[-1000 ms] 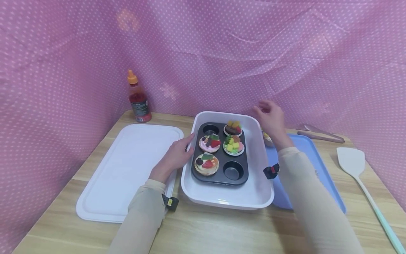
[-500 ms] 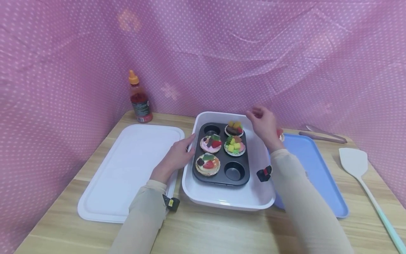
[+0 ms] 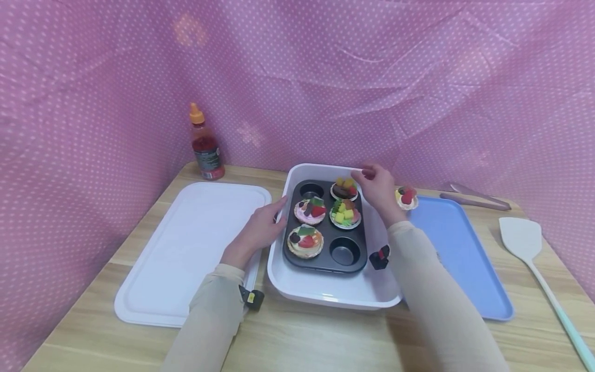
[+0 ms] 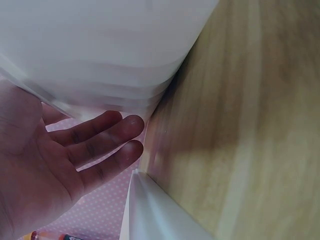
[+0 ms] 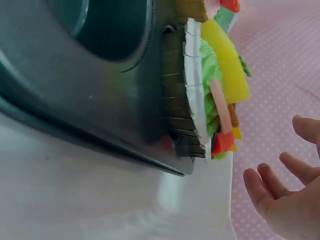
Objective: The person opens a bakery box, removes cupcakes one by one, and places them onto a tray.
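Observation:
A dark muffin pan [image 3: 325, 262] lies inside a white basin [image 3: 334, 298]. Fruit tarts fill several of its cups: a berry-topped tart [image 3: 305, 242], a pink cream tart [image 3: 309, 211], a yellow-cube tart [image 3: 345, 214] and a chocolate tart [image 3: 344, 191]. The front right and back left cups hold nothing. My left hand [image 3: 260, 227] rests at the basin's left rim, fingers loosely extended along its outer wall [image 4: 110, 55]. Over the basin's back right side hovers my right hand [image 3: 378, 191], close to the chocolate tart, its fingers [image 5: 257, 192] loosely bent and holding nothing.
Behind my right wrist, a strawberry tart [image 3: 407, 198] sits at the back of the blue tray [image 3: 460, 258]. Tongs [image 3: 479, 199] and a white spatula [image 3: 520, 237] lie farther right. A white tray [image 3: 186, 248] and a sauce bottle [image 3: 206, 150] stand left.
My right hand has moved left and slightly down, from above the blue tray's back toward the chocolate tart, uncovering the strawberry tart. The left hand has stayed at the basin's rim.

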Tool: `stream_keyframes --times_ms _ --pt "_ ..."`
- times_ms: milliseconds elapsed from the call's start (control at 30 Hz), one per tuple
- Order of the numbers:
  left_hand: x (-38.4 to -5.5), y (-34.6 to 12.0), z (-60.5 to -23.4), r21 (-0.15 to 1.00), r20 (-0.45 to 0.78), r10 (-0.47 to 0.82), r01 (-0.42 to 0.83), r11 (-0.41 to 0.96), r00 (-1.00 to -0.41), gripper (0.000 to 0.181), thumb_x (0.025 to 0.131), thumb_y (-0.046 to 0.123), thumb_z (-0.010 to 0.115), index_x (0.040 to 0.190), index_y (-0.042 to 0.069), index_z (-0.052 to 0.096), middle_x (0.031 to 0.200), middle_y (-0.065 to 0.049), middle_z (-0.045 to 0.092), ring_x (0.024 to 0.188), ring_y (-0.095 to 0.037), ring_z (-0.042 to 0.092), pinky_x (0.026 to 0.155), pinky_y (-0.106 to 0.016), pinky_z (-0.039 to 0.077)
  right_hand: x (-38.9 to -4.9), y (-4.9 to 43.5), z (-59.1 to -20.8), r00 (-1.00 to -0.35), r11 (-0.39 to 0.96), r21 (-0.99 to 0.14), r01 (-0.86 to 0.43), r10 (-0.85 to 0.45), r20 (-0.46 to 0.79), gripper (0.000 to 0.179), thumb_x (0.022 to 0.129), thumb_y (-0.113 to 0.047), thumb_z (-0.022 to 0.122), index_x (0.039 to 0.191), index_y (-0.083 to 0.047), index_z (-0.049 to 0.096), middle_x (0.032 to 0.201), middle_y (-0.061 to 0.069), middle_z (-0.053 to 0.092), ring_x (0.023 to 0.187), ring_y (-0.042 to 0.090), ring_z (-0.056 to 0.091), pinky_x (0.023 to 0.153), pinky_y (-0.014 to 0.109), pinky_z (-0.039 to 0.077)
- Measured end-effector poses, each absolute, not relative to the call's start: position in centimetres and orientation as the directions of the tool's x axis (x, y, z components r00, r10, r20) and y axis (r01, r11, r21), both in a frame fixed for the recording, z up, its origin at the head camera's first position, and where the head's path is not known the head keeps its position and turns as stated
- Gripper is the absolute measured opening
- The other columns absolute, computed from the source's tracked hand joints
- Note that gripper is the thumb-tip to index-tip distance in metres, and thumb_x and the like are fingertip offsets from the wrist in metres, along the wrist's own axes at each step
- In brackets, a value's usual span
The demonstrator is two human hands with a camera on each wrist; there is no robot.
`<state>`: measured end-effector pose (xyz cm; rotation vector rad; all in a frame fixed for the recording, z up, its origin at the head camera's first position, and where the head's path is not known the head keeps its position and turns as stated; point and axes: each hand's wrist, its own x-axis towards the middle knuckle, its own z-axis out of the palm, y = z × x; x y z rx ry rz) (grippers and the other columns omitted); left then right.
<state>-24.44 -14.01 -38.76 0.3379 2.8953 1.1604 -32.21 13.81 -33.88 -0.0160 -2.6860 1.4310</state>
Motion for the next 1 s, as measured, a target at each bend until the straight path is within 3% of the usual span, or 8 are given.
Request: stream_keyframes --times_ms 500,667,1000 --pt "-24.2 -14.0 -38.5 0.682 0.07 0.192 0.187 0.707 -0.979 0.061 0.099 0.018 0.053 0.157 0.013 0.036 0.149 -0.019 0.053 0.131 -0.035 0.056 0.112 -0.05 0.043 -32.3 13.8 -34.8 -0.999 0.579 -0.815 -0.005 0.025 0.024 0.057 0.1 -0.039 0.061 0.147 -0.009 0.05 0.149 0.019 0.052 0.136 0.035 0.051 0.107 0.05 0.049" --pt "-24.3 -14.0 -38.6 0.668 0.091 0.199 0.208 0.714 -0.976 0.061 0.099 0.018 0.052 0.157 0.012 0.036 0.143 -0.021 0.058 0.12 -0.033 0.06 0.108 -0.05 0.046 -32.4 13.7 -35.0 -0.999 0.59 -0.807 -0.013 0.022 0.033 0.058 0.099 -0.039 0.062 0.147 -0.009 0.05 0.149 0.019 0.052 0.136 0.035 0.05 0.106 0.05 0.049" --pt "-24.4 -14.0 -38.5 0.667 0.081 0.199 0.201 0.717 -0.977 0.061 0.099 0.019 0.052 0.158 0.012 0.035 0.141 -0.021 0.059 0.117 -0.033 0.059 0.108 -0.05 0.046 -32.4 13.4 -35.4 -0.999 0.613 -0.79 0.016 -0.021 -0.036 0.063 0.098 -0.041 0.063 0.151 -0.011 0.045 0.154 0.018 0.045 0.144 0.036 0.042 0.114 0.053 0.041"
